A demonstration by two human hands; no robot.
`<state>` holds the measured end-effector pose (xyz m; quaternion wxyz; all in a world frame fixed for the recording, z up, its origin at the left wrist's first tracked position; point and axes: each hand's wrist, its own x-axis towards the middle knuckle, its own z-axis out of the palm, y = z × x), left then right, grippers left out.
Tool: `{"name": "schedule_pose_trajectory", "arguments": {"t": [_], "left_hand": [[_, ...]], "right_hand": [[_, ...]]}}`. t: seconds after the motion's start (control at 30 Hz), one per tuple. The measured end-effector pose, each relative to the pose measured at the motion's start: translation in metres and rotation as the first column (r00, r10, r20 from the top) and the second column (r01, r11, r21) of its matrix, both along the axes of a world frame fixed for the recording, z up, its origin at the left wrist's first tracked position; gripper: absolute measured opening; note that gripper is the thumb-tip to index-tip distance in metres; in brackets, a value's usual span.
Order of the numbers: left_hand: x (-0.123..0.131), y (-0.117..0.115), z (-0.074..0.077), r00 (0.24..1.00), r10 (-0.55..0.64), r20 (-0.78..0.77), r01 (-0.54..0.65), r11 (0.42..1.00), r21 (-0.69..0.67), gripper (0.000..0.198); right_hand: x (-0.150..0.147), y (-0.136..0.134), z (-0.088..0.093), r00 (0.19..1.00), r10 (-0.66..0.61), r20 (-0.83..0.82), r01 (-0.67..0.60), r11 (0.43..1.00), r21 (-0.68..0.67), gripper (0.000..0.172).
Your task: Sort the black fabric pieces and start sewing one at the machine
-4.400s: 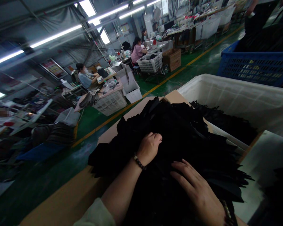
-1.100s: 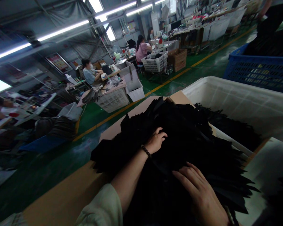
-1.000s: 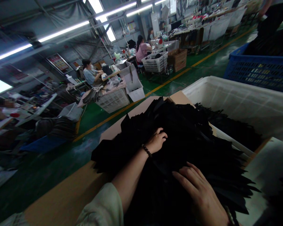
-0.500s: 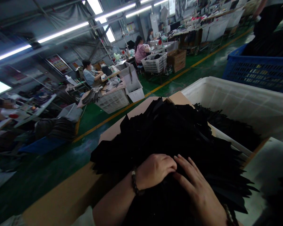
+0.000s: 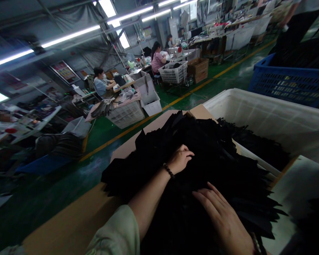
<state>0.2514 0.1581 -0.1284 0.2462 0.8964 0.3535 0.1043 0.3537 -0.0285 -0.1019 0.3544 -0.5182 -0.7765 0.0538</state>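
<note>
A wide heap of black cloth pieces [image 5: 159, 156], fanned out with jagged edges, lies in front of me. My left hand [image 5: 181, 158], wearing a dark bead bracelet, reaches over the middle of the heap. Its fingers are loosely bent and slightly apart, and I make out nothing held in them. Nearer to me, my right hand [image 5: 223, 212] lies flat on the cloth with fingers stretched out. Dark folds merge together, so single pieces under the hands are hard to tell apart.
Cardboard [image 5: 69, 216] lies beneath the heap. To the right stand a white bin [image 5: 271, 109] holding black pieces and a blue crate [image 5: 289, 79]. A pale board [image 5: 295, 187] is close by my right side. People sit at sewing machines across the green floor [image 5: 101, 141].
My left hand has moved forward, away from my right hand, onto the farther part of the heap. My right hand stays on the cloth in nearly the same place.
</note>
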Motion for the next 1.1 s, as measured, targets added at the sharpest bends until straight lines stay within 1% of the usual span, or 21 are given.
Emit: {"name": "schedule_pose_trajectory", "arguments": {"t": [0.07, 0.13, 0.23, 0.3, 0.33, 0.4, 0.47, 0.5, 0.57, 0.63, 0.7, 0.73, 0.77, 0.8, 0.83, 0.87, 0.9, 0.93, 0.97, 1.03, 1.1], "left_hand": [[0.000, 0.000, 0.004, 1.000, -0.015, -0.010, 0.014, 1.000, -0.005, 0.015], [-0.001, 0.000, 0.011, 0.999, -0.037, -0.024, 0.037, 0.999, 0.016, 0.010], [-0.003, -0.005, 0.023, 0.994, -0.091, -0.066, 0.098, 0.990, 0.103, 0.005], [-0.005, -0.012, 0.031, 0.983, -0.128, -0.131, 0.147, 0.978, 0.150, 0.003], [-0.007, -0.017, 0.035, 0.974, -0.140, -0.176, 0.168, 0.973, 0.157, 0.004], [-0.013, -0.025, 0.044, 0.955, -0.144, -0.259, 0.186, 0.972, 0.146, 0.011], [-0.023, -0.033, 0.054, 0.942, -0.137, -0.308, 0.183, 0.975, 0.125, 0.016], [-0.029, -0.037, 0.060, 0.940, -0.132, -0.315, 0.175, 0.978, 0.114, 0.015], [-0.039, -0.044, 0.071, 0.947, -0.147, -0.284, 0.175, 0.982, 0.073, 0.007], [-0.047, -0.053, 0.081, 0.954, -0.225, -0.198, 0.228, 0.974, -0.006, 0.006], [-0.051, -0.060, 0.086, 0.941, -0.331, -0.073, 0.323, 0.941, -0.105, 0.007], [-0.050, -0.062, 0.085, 0.927, -0.374, -0.013, 0.366, 0.915, -0.172, 0.009], [-0.049, -0.061, 0.083, 0.924, -0.381, 0.044, 0.380, 0.894, -0.239, 0.013], [-0.047, -0.057, 0.077, 0.937, -0.337, 0.094, 0.350, 0.890, -0.292, 0.019], [-0.044, -0.051, 0.070, 0.960, -0.250, 0.124, 0.277, 0.906, -0.319, 0.023], [-0.041, -0.043, 0.060, 0.982, -0.139, 0.130, 0.174, 0.932, -0.318, 0.027], [-0.036, -0.033, 0.049, 0.993, -0.005, 0.116, 0.036, 0.964, -0.262, 0.028], [-0.032, -0.023, 0.037, 0.993, 0.089, 0.079, -0.074, 0.982, -0.171, 0.023], [-0.028, -0.014, 0.024, 0.992, 0.127, 0.018, -0.125, 0.987, -0.097, 0.024], [-0.020, 0.002, 0.001, 0.989, 0.145, -0.043, -0.147, 0.987, -0.068, 0.030], [-0.015, 0.012, -0.017, 0.986, 0.147, -0.083, -0.153, 0.985, -0.074, 0.031]], "right_hand": [[0.000, 0.000, -0.001, 1.000, -0.005, 0.029, 0.005, 1.000, -0.008, 0.044], [-0.001, 0.001, -0.002, 0.999, -0.008, 0.031, 0.009, 1.000, -0.006, 0.045], [-0.001, 0.002, -0.002, 1.000, 0.004, -0.001, -0.004, 1.000, -0.001, 0.040], [-0.001, 0.002, -0.001, 0.999, -0.014, -0.042, 0.014, 1.000, -0.003, 0.038], [-0.001, 0.002, 0.000, 0.998, -0.023, -0.053, 0.022, 1.000, -0.006, 0.037], [0.000, 0.001, 0.000, 0.999, -0.030, -0.045, 0.030, 1.000, -0.006, 0.037], [0.001, 0.000, 0.000, 1.000, -0.023, 0.008, 0.023, 1.000, -0.004, 0.036], [0.002, 0.000, 0.000, 0.999, -0.020, 0.040, 0.020, 1.000, -0.004, 0.036], [0.002, 0.000, -0.002, 0.996, -0.035, 0.083, 0.034, 0.999, 0.017, 0.035], [0.003, 0.001, -0.003, 0.994, -0.041, 0.106, 0.037, 0.999, 0.039, 0.034], [0.004, 0.002, -0.003, 0.995, -0.022, 0.102, 0.017, 0.999, 0.044, 0.032], [0.004, 0.003, -0.002, 0.996, 0.000, 0.093, -0.003, 1.000, 0.029, 0.032], [0.005, 0.003, -0.002, 0.997, 0.022, 0.080, -0.023, 1.000, 0.007, 0.032], [0.006, 0.004, -0.001, 0.997, 0.042, 0.063, -0.041, 0.999, -0.012, 0.032], [0.006, 0.004, -0.001, 0.998, 0.054, 0.044, -0.053, 0.998, -0.023, 0.032], [0.006, 0.003, -0.001, 0.998, 0.059, 0.027, -0.058, 0.998, -0.028, 0.032], [0.005, 0.003, -0.001, 0.998, 0.059, 0.013, -0.059, 0.998, -0.028, 0.032], [0.004, 0.002, -0.002, 0.998, 0.056, -0.002, -0.056, 0.998, -0.022, 0.032], [0.003, 0.002, -0.003, 0.999, 0.049, -0.018, -0.049, 0.999, -0.016, 0.032], [0.000, 0.000, -0.006, 0.998, 0.013, -0.067, -0.013, 1.000, -0.004, 0.033], [-0.001, 0.000, -0.008, 0.995, -0.016, -0.101, 0.017, 1.000, 0.010, 0.034]]}}
